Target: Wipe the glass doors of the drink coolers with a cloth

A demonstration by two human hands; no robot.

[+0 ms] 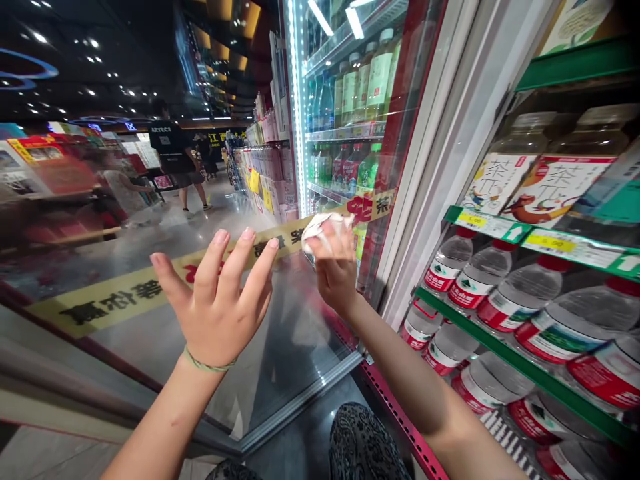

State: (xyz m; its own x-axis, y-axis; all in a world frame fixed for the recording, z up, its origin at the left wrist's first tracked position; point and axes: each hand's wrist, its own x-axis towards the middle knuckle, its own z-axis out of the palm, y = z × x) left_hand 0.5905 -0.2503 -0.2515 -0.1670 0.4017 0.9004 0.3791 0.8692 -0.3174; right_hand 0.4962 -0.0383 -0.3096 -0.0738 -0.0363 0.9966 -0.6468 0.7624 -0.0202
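Note:
A glass cooler door (pixel 295 313) stands swung out in front of me, with a yellow printed strip (pixel 115 308) across it, its characters reversed from this side. My right hand (pixel 336 270) presses a crumpled white cloth (pixel 327 223) to the glass near that strip, fingers closed over it. To its left, my left hand (pixel 223 290) is spread with fingers apart and holds nothing. It is at or just before the glass; I cannot tell if it touches. A thin green band circles the left wrist.
Cooler shelves at right hold large water bottles (pixel 525 287) and tea bottles (pixel 557 173) behind green price rails (pixel 500 340). Through the glass, a lit drinks shelf (pixel 345 133), stacked pink packs (pixel 265 167) and a person in dark clothes (pixel 173 150) show.

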